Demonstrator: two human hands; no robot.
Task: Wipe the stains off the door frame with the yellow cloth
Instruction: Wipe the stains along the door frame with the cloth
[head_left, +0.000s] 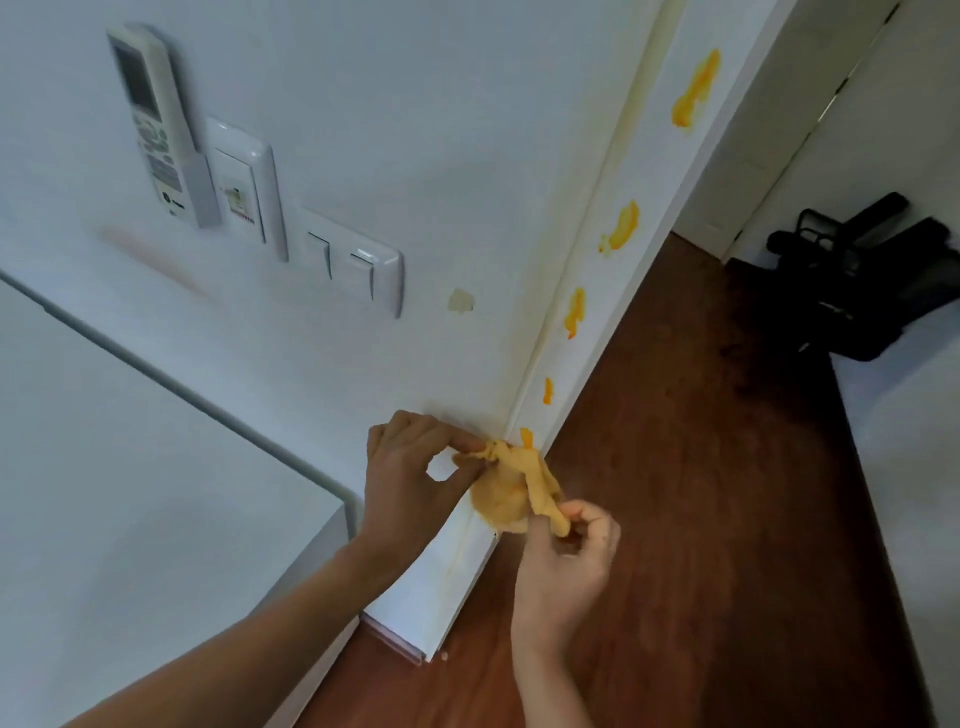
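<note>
Yellow cloth (506, 491) at 6 o'clock against the door frame (597, 312), left hand (410, 467) pinching its upper corner, right hand (566, 561) pinching its lower edge, orange stains (621, 228) toward 1 o'clock.

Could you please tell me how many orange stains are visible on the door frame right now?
5: a large one at the top, one below it, a third, a small fourth, and the lowest just above the yellow cloth, which may hide more.
</note>
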